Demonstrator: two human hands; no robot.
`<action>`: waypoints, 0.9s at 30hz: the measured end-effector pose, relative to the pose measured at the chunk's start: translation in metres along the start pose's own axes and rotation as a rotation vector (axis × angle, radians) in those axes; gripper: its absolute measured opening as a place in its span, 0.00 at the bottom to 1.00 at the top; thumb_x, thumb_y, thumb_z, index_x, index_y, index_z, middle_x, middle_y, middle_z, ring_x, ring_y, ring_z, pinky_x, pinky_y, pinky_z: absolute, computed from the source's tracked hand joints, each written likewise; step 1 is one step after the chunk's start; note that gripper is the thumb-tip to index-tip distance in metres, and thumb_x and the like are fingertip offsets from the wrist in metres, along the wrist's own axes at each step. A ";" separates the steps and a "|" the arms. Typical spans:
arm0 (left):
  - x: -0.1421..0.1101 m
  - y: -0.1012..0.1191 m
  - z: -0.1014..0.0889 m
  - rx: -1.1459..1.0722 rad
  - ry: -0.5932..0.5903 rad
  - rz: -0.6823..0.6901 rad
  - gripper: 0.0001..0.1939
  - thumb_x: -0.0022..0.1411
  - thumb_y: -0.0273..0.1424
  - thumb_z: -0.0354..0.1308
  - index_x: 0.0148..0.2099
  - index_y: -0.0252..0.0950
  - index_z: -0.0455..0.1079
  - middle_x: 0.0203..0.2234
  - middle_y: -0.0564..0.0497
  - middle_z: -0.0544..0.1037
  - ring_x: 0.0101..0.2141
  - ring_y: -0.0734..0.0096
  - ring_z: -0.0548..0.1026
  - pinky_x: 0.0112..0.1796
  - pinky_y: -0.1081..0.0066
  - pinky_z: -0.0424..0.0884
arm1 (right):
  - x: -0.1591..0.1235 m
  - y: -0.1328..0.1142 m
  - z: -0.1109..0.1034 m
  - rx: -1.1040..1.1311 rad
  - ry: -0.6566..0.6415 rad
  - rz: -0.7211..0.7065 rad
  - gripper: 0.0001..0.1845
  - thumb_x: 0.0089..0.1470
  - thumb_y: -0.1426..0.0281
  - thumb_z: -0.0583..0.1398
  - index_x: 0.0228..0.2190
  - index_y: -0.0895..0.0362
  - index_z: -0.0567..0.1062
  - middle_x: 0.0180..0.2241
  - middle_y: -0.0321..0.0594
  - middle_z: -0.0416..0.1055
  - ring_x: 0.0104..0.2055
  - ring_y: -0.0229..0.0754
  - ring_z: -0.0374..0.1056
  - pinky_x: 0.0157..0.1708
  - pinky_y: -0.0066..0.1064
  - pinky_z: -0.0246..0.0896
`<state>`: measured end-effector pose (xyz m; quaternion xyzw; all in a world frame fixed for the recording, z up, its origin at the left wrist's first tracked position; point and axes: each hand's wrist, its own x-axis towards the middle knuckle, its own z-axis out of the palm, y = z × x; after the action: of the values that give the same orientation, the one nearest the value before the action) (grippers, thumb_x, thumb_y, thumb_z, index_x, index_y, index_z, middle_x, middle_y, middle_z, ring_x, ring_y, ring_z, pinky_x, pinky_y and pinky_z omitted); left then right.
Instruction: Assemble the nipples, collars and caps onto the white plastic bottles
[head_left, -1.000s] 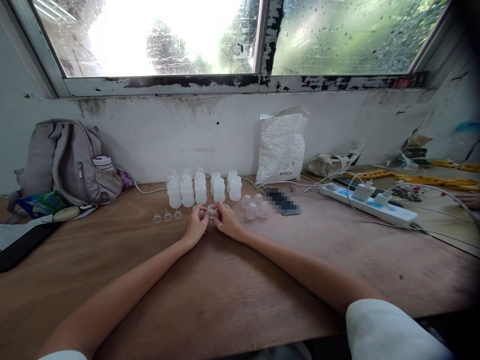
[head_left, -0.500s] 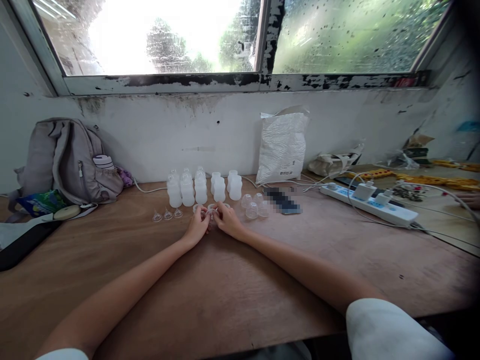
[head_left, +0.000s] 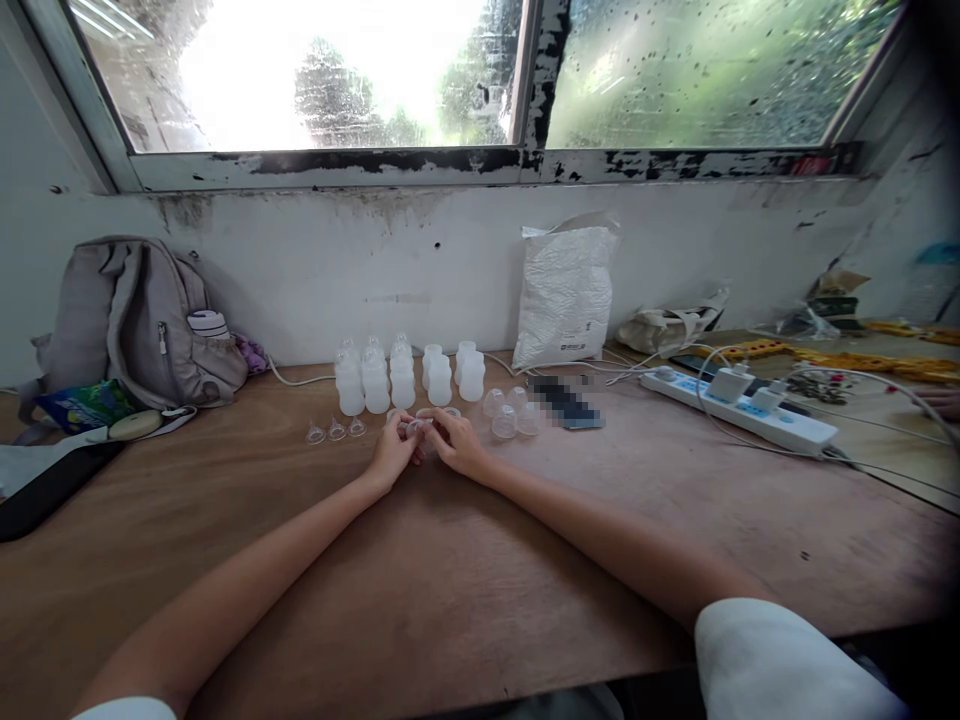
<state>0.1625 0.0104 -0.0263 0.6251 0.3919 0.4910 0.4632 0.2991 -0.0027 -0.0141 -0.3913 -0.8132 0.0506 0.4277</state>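
My left hand [head_left: 391, 456] and my right hand [head_left: 459, 445] meet at the middle of the wooden table [head_left: 465, 580], fingers pinched together on a small clear plastic piece [head_left: 417, 426] between them. Just behind them stand several translucent white small bottles [head_left: 401, 375] in rows. Three clear teats [head_left: 334, 430] lie to the left of my hands. A cluster of clear caps [head_left: 510, 412] sits to the right. What exactly the small piece is stays hard to make out.
A grey backpack [head_left: 135, 325] leans on the wall at the left. A white plastic bag [head_left: 564, 292] stands at the back. A dark phone [head_left: 564, 402] and a white power strip [head_left: 742, 412] with cables lie to the right. Another person's hand [head_left: 941, 402] shows at the far right edge.
My hands have barely shifted; the fingers work slightly on the small clear piece between them. Nothing else has moved.
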 end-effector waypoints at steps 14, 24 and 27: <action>0.000 -0.005 -0.003 0.084 0.005 0.026 0.07 0.49 0.27 0.51 0.33 0.36 0.57 0.12 0.61 0.64 0.10 0.81 0.62 0.10 0.82 0.58 | -0.007 -0.005 -0.003 0.005 -0.093 -0.061 0.16 0.48 0.72 0.52 0.42 0.57 0.63 0.24 0.36 0.65 0.24 0.36 0.61 0.26 0.26 0.56; 0.000 -0.003 -0.002 0.031 -0.016 0.021 0.12 0.46 0.23 0.49 0.37 0.36 0.59 0.18 0.58 0.68 0.13 0.80 0.66 0.14 0.81 0.62 | -0.011 -0.010 -0.004 -0.040 -0.082 -0.039 0.14 0.50 0.70 0.52 0.41 0.56 0.64 0.25 0.37 0.65 0.25 0.37 0.61 0.28 0.27 0.56; -0.001 0.002 -0.001 -0.004 -0.009 0.021 0.15 0.47 0.23 0.47 0.40 0.37 0.60 0.25 0.54 0.71 0.19 0.78 0.70 0.17 0.79 0.66 | -0.004 -0.010 -0.005 -0.083 -0.007 0.016 0.12 0.52 0.70 0.51 0.40 0.54 0.64 0.25 0.37 0.65 0.26 0.39 0.62 0.28 0.29 0.56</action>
<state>0.1612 0.0088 -0.0249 0.6303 0.3823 0.4938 0.4612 0.2978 -0.0132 -0.0096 -0.4150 -0.8130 0.0217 0.4078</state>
